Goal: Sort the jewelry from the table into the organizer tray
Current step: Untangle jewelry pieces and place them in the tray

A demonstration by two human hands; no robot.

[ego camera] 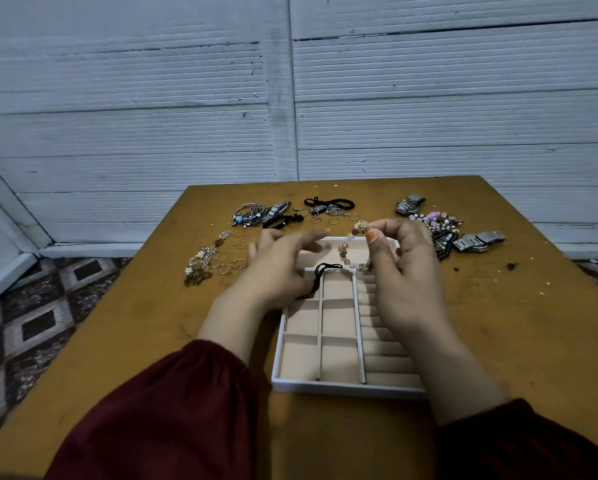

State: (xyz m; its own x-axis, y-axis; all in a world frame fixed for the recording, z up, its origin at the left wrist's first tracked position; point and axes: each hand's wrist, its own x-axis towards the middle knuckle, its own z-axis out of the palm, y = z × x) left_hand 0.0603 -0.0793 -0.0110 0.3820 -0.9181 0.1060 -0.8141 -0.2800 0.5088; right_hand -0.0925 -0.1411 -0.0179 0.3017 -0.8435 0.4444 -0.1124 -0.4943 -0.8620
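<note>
Jewelry lies mostly loose along the counter's far edge, from rings [223, 269] at the left to watches [479, 241] at the right. A black cord [325, 271] drapes over a divider in the organizer tray [346, 388]. The left hand [280, 271] is blurred, fingers spread and seemingly holding nothing, and could snag the cord and drag it out. The beaded bracelet [343, 251] dangles over the tray's far end, pinched between thumb and fingers of the raised right hand [406, 275]; so slight a hold could let it slip across compartments.
</note>
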